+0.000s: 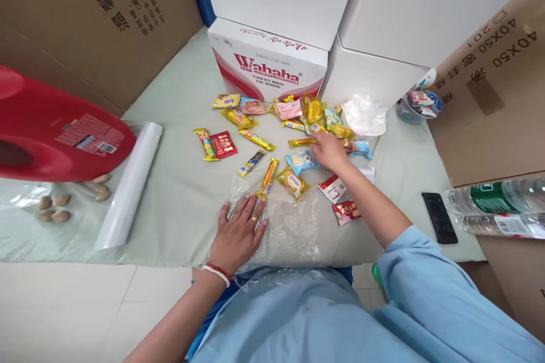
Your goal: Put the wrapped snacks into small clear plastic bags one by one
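My left hand [240,232] lies flat with fingers spread on a sheet of clear plastic film [293,227] at the front of the table. Its fingertips are by the lower end of a yellow-and-red wrapped snack stick [268,177]. My right hand [330,152] reaches into the wrapped snacks, thumb and forefinger closed around the right end of a yellow snack stick [300,142]. Close to it are a blue-and-white snack packet [302,161], a yellow-wrapped snack [293,183] and a heap of yellow packets [314,110]. Part of that heap is hidden behind my right hand.
A Wahaba-style water carton [268,65] stands behind the snacks. Left are a red jug [63,125], a white roll [130,187] and several brown nuts [61,215]. Right are a plastic tub [415,110], a black phone [439,217] and bottles [494,198]. Cardboard boxes [498,79] flank the table.
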Tool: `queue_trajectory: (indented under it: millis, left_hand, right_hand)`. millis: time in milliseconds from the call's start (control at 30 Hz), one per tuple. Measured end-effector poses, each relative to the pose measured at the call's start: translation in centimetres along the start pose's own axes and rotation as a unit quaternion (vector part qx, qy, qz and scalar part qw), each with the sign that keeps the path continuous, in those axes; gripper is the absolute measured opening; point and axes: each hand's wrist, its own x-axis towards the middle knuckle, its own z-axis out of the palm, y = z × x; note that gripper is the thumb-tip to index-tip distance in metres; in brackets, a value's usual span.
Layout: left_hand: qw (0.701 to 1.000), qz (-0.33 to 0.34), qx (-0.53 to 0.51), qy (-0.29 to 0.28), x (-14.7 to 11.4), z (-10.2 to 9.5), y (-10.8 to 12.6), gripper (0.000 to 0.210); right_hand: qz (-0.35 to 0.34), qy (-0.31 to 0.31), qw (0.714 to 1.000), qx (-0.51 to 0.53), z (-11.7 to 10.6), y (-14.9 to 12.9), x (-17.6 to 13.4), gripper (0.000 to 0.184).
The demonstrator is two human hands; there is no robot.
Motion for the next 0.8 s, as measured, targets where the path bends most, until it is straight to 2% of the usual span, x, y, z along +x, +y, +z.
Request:
queue_trajectory:
  millis: [67, 133, 233, 400, 533, 600, 700, 800]
  left_hand:
    - [1.0, 0.001, 0.002, 0.002, 0.0, 0.0, -0.1, 0.055]
    - [1.0, -0.001, 0.002, 0.006, 0.0, 0.0, -0.1, 0.054]
    - [1.0, -0.003, 0.0, 0.011, 0.0, 0.1, -0.1, 0.054]
    - [1.0, -0.003, -0.005, 0.011, -0.1, 0.2, -0.1, 0.054]
    - [1.0, -0.004, -0.007, 0.01, -0.1, 0.3, -0.1, 0.055]
    - [1.0, -0.001, -0.007, 0.01, -0.1, 0.2, -0.2, 0.055]
    - [1.0, 0.002, -0.004, 0.011, -0.1, 0.2, -0.2, 0.055]
    - [1.0, 0.0, 0.001, 0.013, 0.0, 0.1, -0.1, 0.053]
  right_hand:
    - [0.1, 0.049, 0.993, -0.049, -0.4, 0.5, 2.1, 0.05]
    - [0.154, 0.04, 0.984, -0.084, -0.5, 0.7, 3.7, 0.052]
    - [0.168, 0.015, 0.982, -0.089, -0.3, 0.4, 4.4, 0.043]
    - [0.169, 0.029, 0.982, -0.081, -0.7, 0.2, 2.4, 0.044]
    - [0.184, -0.12, 0.968, -0.121, -2.4, 0.9, 2.2, 0.038]
    - [0.193, -0.156, 0.961, -0.118, -3.1, 1.1, 3.0, 0.038]
    - [0.206, -0.12, 0.965, -0.111, -3.1, 0.8, 5.0, 0.053]
    - [0.224, -0.066, 0.967, -0.103, -1.3, -0.4, 6.7, 0.066]
